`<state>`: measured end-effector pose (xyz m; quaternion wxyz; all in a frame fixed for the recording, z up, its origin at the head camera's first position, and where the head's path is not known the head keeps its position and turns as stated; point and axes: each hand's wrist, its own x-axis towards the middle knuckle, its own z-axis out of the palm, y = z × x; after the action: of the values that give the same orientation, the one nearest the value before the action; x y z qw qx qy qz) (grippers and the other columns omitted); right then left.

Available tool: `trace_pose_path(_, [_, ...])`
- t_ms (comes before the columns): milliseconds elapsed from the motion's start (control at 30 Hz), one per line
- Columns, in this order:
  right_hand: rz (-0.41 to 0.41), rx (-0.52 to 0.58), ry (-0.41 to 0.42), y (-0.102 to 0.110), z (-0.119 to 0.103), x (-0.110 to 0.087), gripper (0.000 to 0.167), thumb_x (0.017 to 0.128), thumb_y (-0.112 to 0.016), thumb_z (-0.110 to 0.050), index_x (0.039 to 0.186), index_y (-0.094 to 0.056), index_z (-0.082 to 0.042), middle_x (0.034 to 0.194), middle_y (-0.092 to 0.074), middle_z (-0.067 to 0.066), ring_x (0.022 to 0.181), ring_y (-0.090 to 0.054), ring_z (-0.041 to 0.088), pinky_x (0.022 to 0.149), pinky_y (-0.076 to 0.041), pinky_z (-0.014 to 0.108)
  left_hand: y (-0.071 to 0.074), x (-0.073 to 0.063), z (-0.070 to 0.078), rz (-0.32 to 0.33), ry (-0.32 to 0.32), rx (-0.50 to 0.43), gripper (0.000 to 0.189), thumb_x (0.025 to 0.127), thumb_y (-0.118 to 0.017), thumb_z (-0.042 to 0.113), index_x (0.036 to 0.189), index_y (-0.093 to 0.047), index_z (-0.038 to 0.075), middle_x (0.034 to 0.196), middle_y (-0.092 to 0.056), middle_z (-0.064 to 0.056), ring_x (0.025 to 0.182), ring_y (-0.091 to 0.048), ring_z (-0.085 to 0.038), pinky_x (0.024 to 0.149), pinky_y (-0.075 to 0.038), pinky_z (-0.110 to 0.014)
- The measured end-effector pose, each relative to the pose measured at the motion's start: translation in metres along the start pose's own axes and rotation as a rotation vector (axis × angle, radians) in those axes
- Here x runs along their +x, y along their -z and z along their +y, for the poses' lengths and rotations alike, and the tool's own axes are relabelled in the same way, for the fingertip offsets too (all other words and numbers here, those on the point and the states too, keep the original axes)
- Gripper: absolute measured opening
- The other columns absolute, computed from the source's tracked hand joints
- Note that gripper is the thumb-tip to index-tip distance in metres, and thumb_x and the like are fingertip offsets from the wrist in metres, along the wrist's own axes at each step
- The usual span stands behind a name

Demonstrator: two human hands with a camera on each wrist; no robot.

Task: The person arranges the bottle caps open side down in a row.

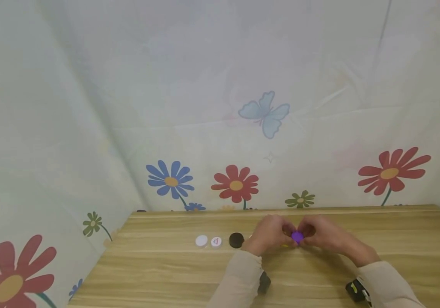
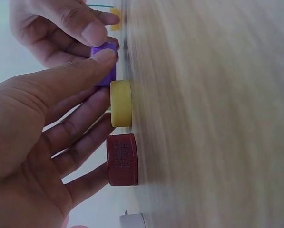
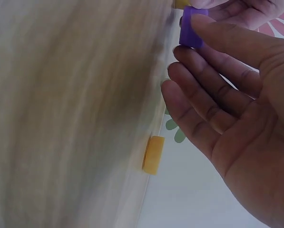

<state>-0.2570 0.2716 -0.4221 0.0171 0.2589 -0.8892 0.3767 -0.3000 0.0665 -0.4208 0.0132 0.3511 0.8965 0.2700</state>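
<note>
A purple bottle cap with a ribbed side is pinched between both hands, close over the wooden table. My left hand holds it from the left with thumb and fingers, the other fingers spread behind a row of caps. From the other side my right hand pinches the same cap; its thumb lies on the purple side in the right wrist view. Beside the left fingers stand a yellow cap and a dark red cap with raised lettering. The left hand mostly hides these two in the head view.
Left of the hands, a black cap, a white cap with a pink mark and a plain white cap lie in line on the table. An orange-yellow cap sits beyond the right hand. Flowered cloth hangs behind the table.
</note>
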Motion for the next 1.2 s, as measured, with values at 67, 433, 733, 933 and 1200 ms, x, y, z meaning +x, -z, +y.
trace_pose_path(67, [-0.004, 0.011, 0.012, -0.0008, 0.0008, 0.0001, 0.020, 0.085, -0.085, 0.002, 0.100, -0.070, 0.001, 0.093, -0.073, 0.003, 0.085, -0.067, 0.014, 0.075, -0.058, 0.030, -0.0002, -0.0002, 0.0004, -0.007, -0.002, -0.009, 0.023, 0.082, -0.095, 0.018, 0.102, -0.085, 0.014, 0.086, -0.078, 0.012, 0.080, -0.061, 0.004, 0.081, -0.047, -0.016])
trace_pose_path(433, [-0.006, -0.004, 0.006, -0.0014, 0.0014, -0.0016, 0.020, 0.084, -0.085, 0.003, 0.097, -0.071, 0.001, 0.090, -0.073, 0.001, 0.082, -0.066, 0.011, 0.072, -0.057, 0.028, -0.0008, -0.0005, 0.0035, -0.019, 0.013, 0.000, 0.023, 0.080, -0.096, 0.016, 0.101, -0.086, 0.015, 0.085, -0.078, 0.013, 0.081, -0.062, 0.005, 0.080, -0.047, -0.015])
trace_pose_path(733, [-0.007, -0.008, 0.004, -0.0022, 0.0020, -0.0026, 0.021, 0.082, -0.086, 0.002, 0.097, -0.071, 0.000, 0.089, -0.071, -0.002, 0.082, -0.065, 0.009, 0.072, -0.056, 0.028, -0.0012, -0.0012, 0.0028, -0.019, -0.017, 0.032, 0.022, 0.081, -0.095, 0.017, 0.101, -0.086, 0.017, 0.087, -0.078, 0.015, 0.083, -0.062, 0.006, 0.077, -0.046, -0.014])
trace_pose_path(933, [0.000, -0.030, 0.012, -0.0015, 0.0007, -0.0026, 0.022, 0.082, -0.087, 0.000, 0.098, -0.072, 0.000, 0.089, -0.071, -0.002, 0.081, -0.065, 0.009, 0.072, -0.056, 0.028, -0.0004, -0.0025, 0.0025, -0.014, -0.027, 0.038, 0.023, 0.079, -0.095, 0.018, 0.101, -0.086, 0.017, 0.087, -0.078, 0.015, 0.084, -0.062, 0.006, 0.077, -0.046, -0.014])
trace_pose_path(1200, [0.009, 0.001, 0.019, 0.0032, 0.0005, -0.0040, 0.024, 0.085, -0.085, -0.003, 0.102, -0.070, 0.004, 0.092, -0.071, 0.003, 0.084, -0.065, 0.013, 0.074, -0.056, 0.029, 0.0013, -0.0028, 0.0018, -0.024, 0.007, 0.005, 0.032, 0.080, -0.095, 0.022, 0.110, -0.084, 0.016, 0.095, -0.078, 0.013, 0.091, -0.065, 0.003, 0.083, -0.048, -0.016])
